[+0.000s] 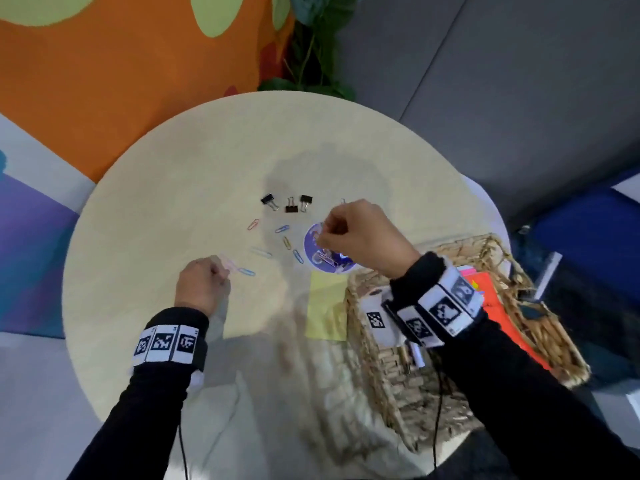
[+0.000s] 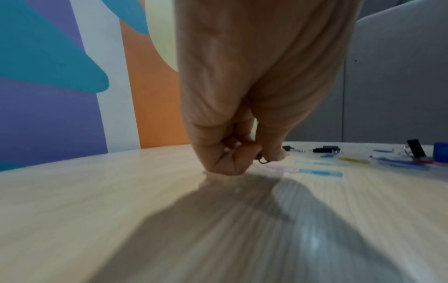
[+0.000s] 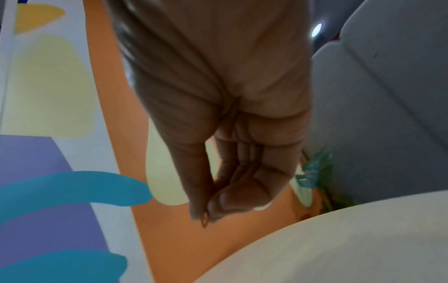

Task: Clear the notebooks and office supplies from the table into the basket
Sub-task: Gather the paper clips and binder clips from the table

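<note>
Our left hand (image 1: 202, 285) pinches a paper clip (image 2: 263, 160) low on the tabletop (image 1: 173, 188); our right hand (image 1: 360, 237) pinches another clip (image 3: 204, 220) above the round blue lid (image 1: 313, 242). Loose clips (image 1: 287, 242) lie between, the basket (image 1: 377, 368) just right.

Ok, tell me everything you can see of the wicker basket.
The wicker basket is rectangular, woven of tan straw-like strands, with a frayed rim. It sits at the round table's right edge, partly overhanging it, open side up. Inside lie orange paper and other supplies, too hidden to name. The person's right forearm crosses above it; a yellow sticky pad lies beside its left wall.
</note>
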